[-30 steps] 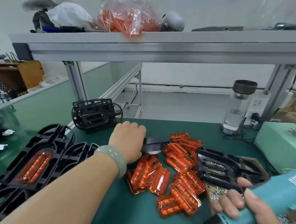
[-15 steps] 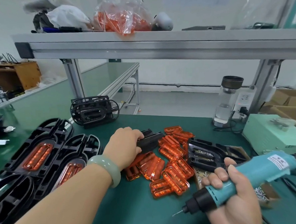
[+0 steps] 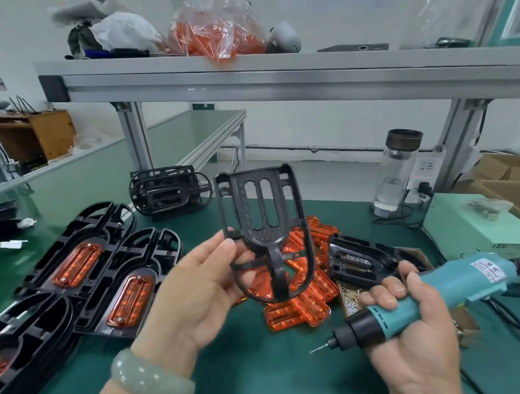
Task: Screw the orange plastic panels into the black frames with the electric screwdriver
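My left hand [image 3: 197, 292] holds a black frame [image 3: 263, 224] upright above the table, thumb on its left edge and fingers behind it. The frame's two slots are bare, with no orange panel in it. My right hand [image 3: 413, 339] grips the teal electric screwdriver [image 3: 426, 302], its bit pointing left and down. Beneath the lifted frame lies a pile of loose orange panels [image 3: 302, 313] on the green mat. Another bare black frame [image 3: 360, 260] lies right of the pile. At the left, finished frames with orange panels [image 3: 130, 293] lie in a row.
A small box of screws [image 3: 350, 301] sits by my right hand. A stack of black frames [image 3: 167, 193] stands at the back, with a glass bottle [image 3: 397, 173], a pale green power unit [image 3: 482, 226] and cables at the right. An aluminium shelf [image 3: 275, 77] hangs overhead.
My left hand has picked a black frame off the table and raised it upright. My right hand has brought the screwdriver forward and to the left.
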Tool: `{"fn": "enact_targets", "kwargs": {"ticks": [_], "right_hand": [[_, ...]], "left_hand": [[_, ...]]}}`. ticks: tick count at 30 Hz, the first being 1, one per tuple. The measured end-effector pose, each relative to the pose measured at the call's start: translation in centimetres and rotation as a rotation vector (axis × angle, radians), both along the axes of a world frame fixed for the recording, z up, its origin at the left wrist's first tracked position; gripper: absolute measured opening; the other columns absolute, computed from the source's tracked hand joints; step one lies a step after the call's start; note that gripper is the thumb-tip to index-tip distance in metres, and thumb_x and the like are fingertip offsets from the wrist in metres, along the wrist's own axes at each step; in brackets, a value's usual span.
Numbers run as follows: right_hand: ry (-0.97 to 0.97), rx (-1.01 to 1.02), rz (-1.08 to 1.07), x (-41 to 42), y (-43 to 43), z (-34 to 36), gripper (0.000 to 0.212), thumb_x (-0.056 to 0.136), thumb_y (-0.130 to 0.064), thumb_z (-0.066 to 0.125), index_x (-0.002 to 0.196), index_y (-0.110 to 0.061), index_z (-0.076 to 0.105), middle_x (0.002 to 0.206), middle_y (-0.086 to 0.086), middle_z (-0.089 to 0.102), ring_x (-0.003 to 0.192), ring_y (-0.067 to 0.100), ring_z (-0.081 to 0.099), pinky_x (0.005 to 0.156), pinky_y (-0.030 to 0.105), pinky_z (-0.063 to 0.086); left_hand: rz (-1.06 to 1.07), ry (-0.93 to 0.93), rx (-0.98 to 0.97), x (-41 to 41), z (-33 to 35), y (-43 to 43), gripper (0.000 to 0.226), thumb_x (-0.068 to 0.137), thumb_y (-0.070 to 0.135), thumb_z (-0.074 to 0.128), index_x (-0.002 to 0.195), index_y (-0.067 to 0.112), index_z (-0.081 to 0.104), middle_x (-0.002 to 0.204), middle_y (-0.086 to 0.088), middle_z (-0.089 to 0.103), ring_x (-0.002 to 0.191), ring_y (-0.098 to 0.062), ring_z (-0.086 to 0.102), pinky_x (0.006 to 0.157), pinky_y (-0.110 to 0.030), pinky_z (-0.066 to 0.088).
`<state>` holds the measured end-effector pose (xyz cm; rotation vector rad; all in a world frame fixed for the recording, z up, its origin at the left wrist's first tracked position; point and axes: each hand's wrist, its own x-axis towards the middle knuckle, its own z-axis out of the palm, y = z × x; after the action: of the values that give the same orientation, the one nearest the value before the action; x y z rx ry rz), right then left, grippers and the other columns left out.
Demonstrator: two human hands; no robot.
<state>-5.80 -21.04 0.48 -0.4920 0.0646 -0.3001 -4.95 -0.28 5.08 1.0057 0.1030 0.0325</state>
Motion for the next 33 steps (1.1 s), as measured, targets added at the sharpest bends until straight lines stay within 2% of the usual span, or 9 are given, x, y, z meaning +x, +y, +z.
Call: {"fn": "enact_targets", "kwargs": {"ticks": [8, 13, 16, 19, 23, 25, 28, 29, 33], "right_hand": [[-0.019, 0.015, -0.008, -0.1, -0.6, 0.3, 0.013, 0.076, -0.022, 0.054, 0.089, -0.023, 0.057, 0.058, -0.011, 0.042, 0.044, 0.003, 0.041, 0.052, 0.017, 0.046], [-0.006, 0.014, -0.001, 0.1, -1.0, 0.2, 0.010, 0.079, -0.020, 0.053, 0.089, -0.023, 0.057, 0.058, -0.011, 0.042, 0.043, 0.003, 0.041, 0.051, 0.017, 0.046], [-0.015, 0.013, 0.000, 0.0, -1.1, 0.2, 0.008, 0.082, -0.019, 0.052, 0.088, -0.023, 0.056, 0.058, -0.011, 0.042, 0.044, 0.003, 0.041, 0.051, 0.017, 0.046], [-0.028, 0.011, 0.007, -0.1, -1.3, 0.2, 0.013, 0.093, -0.017, 0.044, 0.088, -0.023, 0.055, 0.059, -0.011, 0.042, 0.045, 0.002, 0.041, 0.051, 0.017, 0.046], [-0.048, 0.015, -0.003, -0.1, -1.9, 0.5, 0.018, 0.095, -0.018, 0.040, 0.088, -0.023, 0.056, 0.059, -0.012, 0.043, 0.045, 0.002, 0.041, 0.052, 0.016, 0.045], [-0.064, 0.038, -0.002, -0.2, -2.1, 0.6, 0.019, 0.095, -0.019, 0.041, 0.087, -0.023, 0.058, 0.059, -0.012, 0.043, 0.045, 0.002, 0.042, 0.052, 0.016, 0.045], [-0.065, 0.059, -0.007, -0.2, -2.3, 0.5, 0.021, 0.096, -0.020, 0.040, 0.086, -0.023, 0.058, 0.059, -0.013, 0.043, 0.045, 0.001, 0.042, 0.052, 0.016, 0.044], [-0.064, 0.060, -0.008, -0.2, -2.3, 0.5, 0.021, 0.096, -0.020, 0.040, 0.086, -0.023, 0.058, 0.059, -0.013, 0.043, 0.045, 0.001, 0.042, 0.052, 0.016, 0.044], [-0.068, 0.057, -0.009, -0.1, -2.4, 0.4, 0.021, 0.096, -0.021, 0.039, 0.086, -0.024, 0.057, 0.059, -0.013, 0.043, 0.045, 0.001, 0.042, 0.053, 0.015, 0.043]], "left_hand": [[-0.016, 0.161, -0.268, -2.0, -2.3, -1.1, 0.034, 0.069, 0.016, 0.059, 0.099, 0.000, 0.063, 0.084, -0.012, 0.072, 0.066, -0.018, 0.070, 0.053, -0.030, 0.057], [-0.002, 0.117, -0.173, -2.5, -2.3, -0.2, 0.028, 0.069, 0.016, 0.060, 0.093, 0.004, 0.066, 0.082, -0.009, 0.071, 0.066, -0.015, 0.068, 0.052, -0.027, 0.056], [0.045, -0.036, 0.152, -3.0, -1.7, 0.3, 0.020, 0.076, 0.006, 0.062, 0.084, 0.019, 0.075, 0.085, -0.004, 0.072, 0.071, -0.010, 0.065, 0.056, -0.022, 0.053], [0.222, -0.254, 0.808, -3.7, -1.3, 1.3, 0.034, 0.078, 0.005, 0.069, 0.092, 0.037, 0.069, 0.088, 0.012, 0.072, 0.077, -0.001, 0.065, 0.071, -0.016, 0.049], [0.226, -0.532, 1.488, -5.3, -1.9, 2.0, 0.037, 0.067, 0.016, 0.080, 0.095, 0.036, 0.067, 0.093, 0.027, 0.064, 0.092, 0.010, 0.054, 0.083, 0.000, 0.034], [0.113, -0.582, 1.608, -6.1, -2.7, 1.8, 0.046, 0.052, 0.012, 0.090, 0.090, 0.030, 0.070, 0.092, 0.021, 0.064, 0.090, 0.004, 0.050, 0.081, -0.006, 0.037], [-0.048, -0.556, 1.741, -7.2, -4.1, 1.0, 0.052, 0.035, 0.036, 0.093, 0.081, 0.037, 0.069, 0.082, 0.024, 0.062, 0.083, 0.003, 0.046, 0.063, -0.013, 0.049], [-0.077, -0.510, 1.795, -7.6, -4.3, 0.4, 0.051, 0.039, 0.046, 0.089, 0.084, 0.043, 0.065, 0.085, 0.027, 0.059, 0.084, 0.004, 0.044, 0.061, -0.013, 0.050], [-0.075, -0.278, 1.808, -8.2, -5.3, -1.7, 0.046, 0.076, 0.062, 0.055, 0.115, 0.047, 0.036, 0.107, 0.024, 0.036, 0.097, 0.005, 0.043, 0.086, -0.013, 0.040]]}}
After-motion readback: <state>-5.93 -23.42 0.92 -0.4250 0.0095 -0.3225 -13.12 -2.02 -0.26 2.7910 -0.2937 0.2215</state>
